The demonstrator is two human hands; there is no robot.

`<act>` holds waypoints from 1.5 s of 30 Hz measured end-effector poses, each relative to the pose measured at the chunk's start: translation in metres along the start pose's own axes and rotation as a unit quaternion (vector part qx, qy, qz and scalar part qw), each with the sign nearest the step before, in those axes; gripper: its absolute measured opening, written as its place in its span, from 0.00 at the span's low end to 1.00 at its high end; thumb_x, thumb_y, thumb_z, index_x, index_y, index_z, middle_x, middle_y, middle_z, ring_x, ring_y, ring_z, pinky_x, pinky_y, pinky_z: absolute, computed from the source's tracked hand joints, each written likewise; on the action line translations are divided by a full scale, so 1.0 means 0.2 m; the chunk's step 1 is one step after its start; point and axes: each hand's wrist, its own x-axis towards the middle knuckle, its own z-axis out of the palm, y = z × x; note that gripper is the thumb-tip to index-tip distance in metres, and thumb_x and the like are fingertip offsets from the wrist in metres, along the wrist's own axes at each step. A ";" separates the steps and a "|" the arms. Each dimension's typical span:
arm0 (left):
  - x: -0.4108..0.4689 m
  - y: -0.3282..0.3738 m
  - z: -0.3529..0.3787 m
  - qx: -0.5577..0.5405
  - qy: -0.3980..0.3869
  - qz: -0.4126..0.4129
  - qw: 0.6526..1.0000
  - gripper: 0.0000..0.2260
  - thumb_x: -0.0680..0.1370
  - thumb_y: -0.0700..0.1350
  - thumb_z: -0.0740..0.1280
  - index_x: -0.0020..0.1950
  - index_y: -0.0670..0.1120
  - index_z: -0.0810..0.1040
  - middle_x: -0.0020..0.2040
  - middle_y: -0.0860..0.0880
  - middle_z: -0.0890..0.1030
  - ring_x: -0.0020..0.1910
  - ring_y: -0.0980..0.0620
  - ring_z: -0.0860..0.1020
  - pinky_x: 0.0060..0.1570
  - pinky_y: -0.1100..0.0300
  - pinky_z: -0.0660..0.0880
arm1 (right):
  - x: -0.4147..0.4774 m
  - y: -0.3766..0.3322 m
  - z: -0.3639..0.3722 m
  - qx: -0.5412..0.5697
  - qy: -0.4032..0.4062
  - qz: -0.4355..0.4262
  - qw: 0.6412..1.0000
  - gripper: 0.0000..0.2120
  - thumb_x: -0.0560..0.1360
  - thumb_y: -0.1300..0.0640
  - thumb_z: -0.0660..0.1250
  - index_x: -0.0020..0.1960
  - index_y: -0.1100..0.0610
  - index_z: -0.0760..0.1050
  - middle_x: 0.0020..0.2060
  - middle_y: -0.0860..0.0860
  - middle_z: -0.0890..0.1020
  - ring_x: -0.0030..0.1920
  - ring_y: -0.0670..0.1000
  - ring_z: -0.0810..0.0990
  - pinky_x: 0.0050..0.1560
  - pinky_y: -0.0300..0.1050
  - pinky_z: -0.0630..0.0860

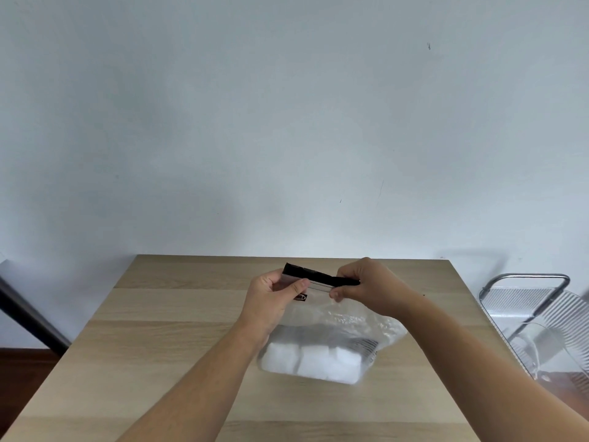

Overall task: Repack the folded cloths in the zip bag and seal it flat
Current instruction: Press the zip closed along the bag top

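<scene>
Two bare hands meet just above the centre of the lower half of the head view, over a light wooden table (pixel 178 339). The left hand (pixel 271 301) pinches the left end of the clear zip bag (pixel 347 320) at its black top strip (pixel 314 275), thumb pressed on the plastic. The right hand (pixel 366 287) clenches on the strip's right end. The bag's mouth is lifted while its lower part rests on the table, holding the folded white cloths (pixel 314 362) side by side. A metal chair (pixel 529 301) stands at the right edge.
</scene>
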 end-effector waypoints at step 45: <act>0.10 -0.08 -0.19 -0.014 0.070 -0.038 0.997 0.03 0.67 0.40 0.74 0.39 0.43 0.83 0.28 0.52 0.83 0.29 0.59 0.78 0.34 0.71 0.74 | -0.01 0.19 -0.08 -0.049 0.067 0.072 0.994 0.16 0.66 0.56 0.76 0.25 0.51 0.73 0.18 0.44 0.68 0.22 0.43 0.64 0.28 0.41 0.61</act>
